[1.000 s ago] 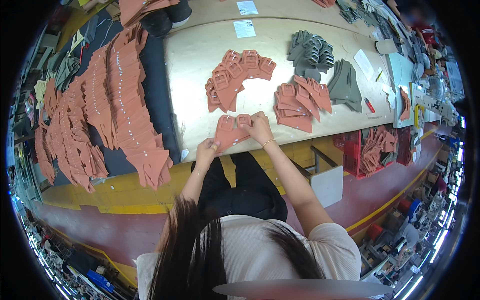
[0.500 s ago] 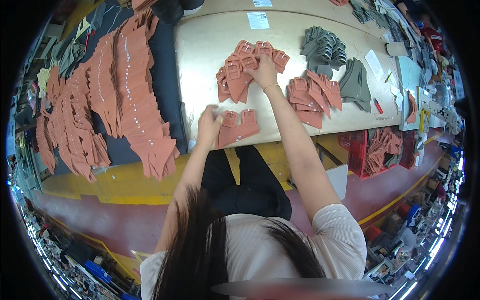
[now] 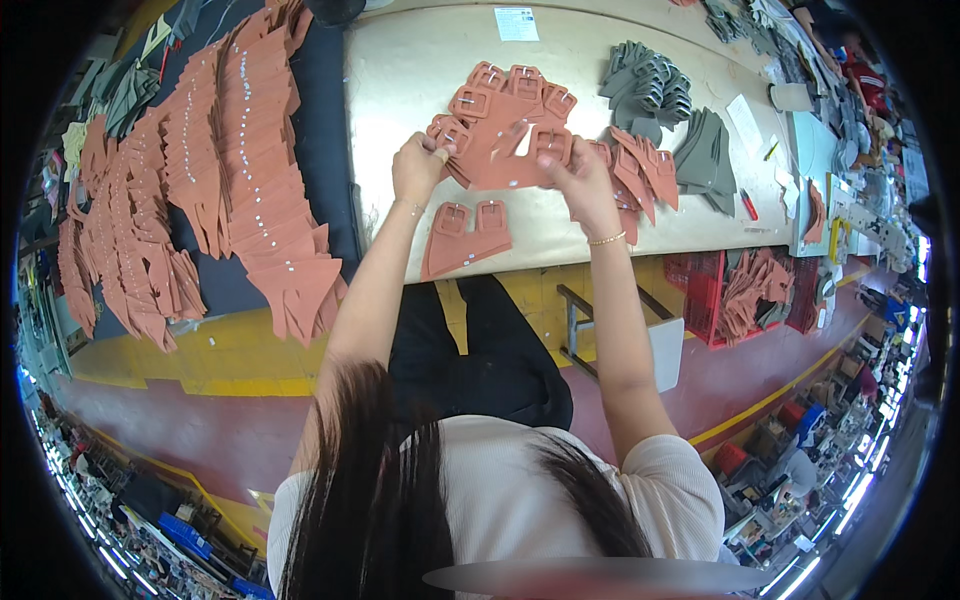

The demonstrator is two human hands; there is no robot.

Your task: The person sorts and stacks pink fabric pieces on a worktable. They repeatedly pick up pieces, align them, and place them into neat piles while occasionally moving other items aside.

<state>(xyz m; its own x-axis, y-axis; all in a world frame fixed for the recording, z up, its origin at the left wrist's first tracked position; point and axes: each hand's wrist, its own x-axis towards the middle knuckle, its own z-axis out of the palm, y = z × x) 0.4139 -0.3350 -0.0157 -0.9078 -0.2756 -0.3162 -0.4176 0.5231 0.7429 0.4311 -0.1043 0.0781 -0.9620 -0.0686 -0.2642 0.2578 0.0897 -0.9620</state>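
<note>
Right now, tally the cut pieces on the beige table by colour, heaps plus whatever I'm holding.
Reddish-brown heaps: 3
Grey heaps: 2
Reddish-brown piece held between left hand and right hand: 1
Total: 6

The right hand (image 3: 578, 172) covers part of the brown buckled piece (image 3: 505, 160) it holds; the clutter along the table's (image 3: 400, 90) far right edge blurs together.
</note>
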